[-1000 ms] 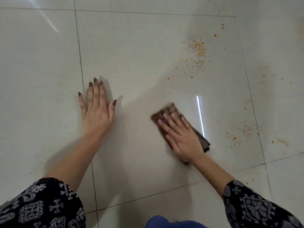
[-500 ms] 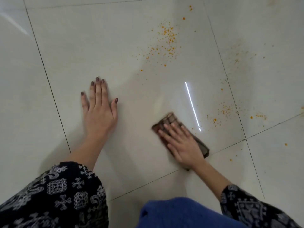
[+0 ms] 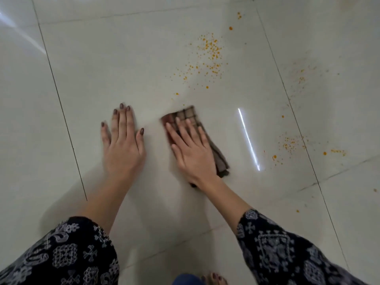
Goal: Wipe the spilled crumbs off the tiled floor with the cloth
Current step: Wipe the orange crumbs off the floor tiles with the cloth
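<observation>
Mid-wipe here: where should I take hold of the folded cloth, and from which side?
Probably from straight above: the cloth lies flat and thin on the floor, offering no raised edge. The right hand presses its middle with straight fingers; the far checked end is bare, the best place to pinch.

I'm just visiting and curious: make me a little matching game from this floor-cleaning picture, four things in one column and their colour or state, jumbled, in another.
Column one: 1 left hand; 2 right hand; 3 cloth; 4 crumbs.
Column two: A orange, scattered beyond the cloth; B flat on the bare floor; C brown checked, folded; D pressing down on the cloth.
Pairs: 1-B, 2-D, 3-C, 4-A.
</observation>
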